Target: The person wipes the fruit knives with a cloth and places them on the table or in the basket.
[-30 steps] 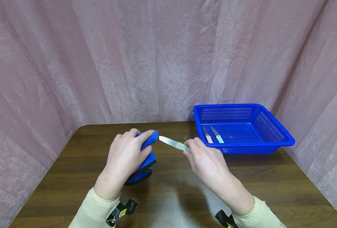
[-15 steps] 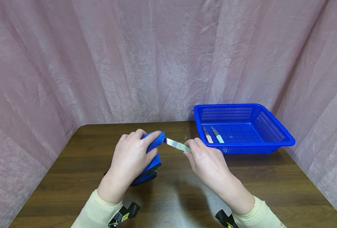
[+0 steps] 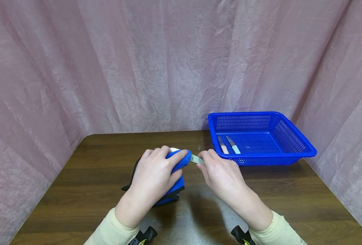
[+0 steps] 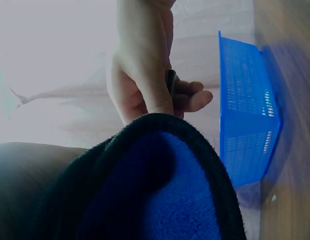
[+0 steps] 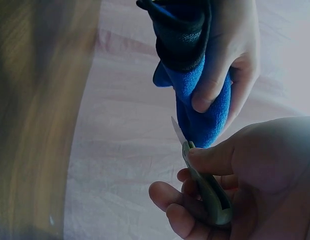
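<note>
My left hand (image 3: 156, 173) pinches a folded blue cloth (image 3: 178, 183) with black edging between thumb and fingers. The cloth wraps over the blade of a folding knife (image 3: 196, 159) with a pale green handle. My right hand (image 3: 225, 172) grips that handle, its thumb and fingertips close to the cloth. In the right wrist view a narrow part of the blade (image 5: 178, 130) shows beside the cloth; the head view has it mostly hidden. Cloth fills the lower part of the left wrist view, with the right hand beyond it.
A blue plastic basket (image 3: 260, 156) stands at the back right of the wooden table (image 3: 107, 149). Inside lie two small knives, one with a pinkish handle (image 3: 224, 149), one with a light blue handle (image 3: 236, 149). Pink curtains (image 3: 168, 68) hang behind.
My left hand and the cloth have slid rightward along the blade, up to the knife's handle, covering the blade in the head view. The right hand and knife have stayed nearly still.
</note>
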Motion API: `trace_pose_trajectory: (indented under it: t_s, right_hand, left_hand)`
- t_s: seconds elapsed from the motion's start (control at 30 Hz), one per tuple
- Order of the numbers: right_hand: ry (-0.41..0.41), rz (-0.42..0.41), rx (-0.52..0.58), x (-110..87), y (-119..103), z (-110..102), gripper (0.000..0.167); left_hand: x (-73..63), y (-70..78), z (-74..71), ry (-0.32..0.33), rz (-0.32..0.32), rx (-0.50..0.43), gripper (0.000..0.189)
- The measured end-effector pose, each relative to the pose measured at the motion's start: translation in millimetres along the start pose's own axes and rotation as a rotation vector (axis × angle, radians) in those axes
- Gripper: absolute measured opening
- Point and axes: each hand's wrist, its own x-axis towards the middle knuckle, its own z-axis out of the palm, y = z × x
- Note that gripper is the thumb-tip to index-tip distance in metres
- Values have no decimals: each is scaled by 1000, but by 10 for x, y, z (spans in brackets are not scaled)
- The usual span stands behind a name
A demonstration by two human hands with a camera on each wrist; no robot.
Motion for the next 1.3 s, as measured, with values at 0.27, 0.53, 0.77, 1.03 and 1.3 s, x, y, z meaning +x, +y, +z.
trace_pose_trajectory:
  t_s: [0.27, 0.53, 0.77, 1.03, 1.3]
  right_hand:
    - [-14, 9, -5, 5, -6, -8, 20]
    - [23, -17, -14, -3, -2, -1, 21]
    - [31, -20, -19, -7, 3, 2, 21]
    - [28, -12, -13, -6, -2, -7, 21]
    - [25, -7, -8, -3, -8, -13, 21]
  left_hand:
    - [5, 6, -5, -13, -9, 12, 44]
    - [-6, -59, 7, 16, -19, 11, 42]
    - [-1, -115, -10, 8, -46, 3, 42]
    - [5, -167, -40, 0, -84, -1, 43]
    - [-1, -227, -51, -8, -112, -5, 45]
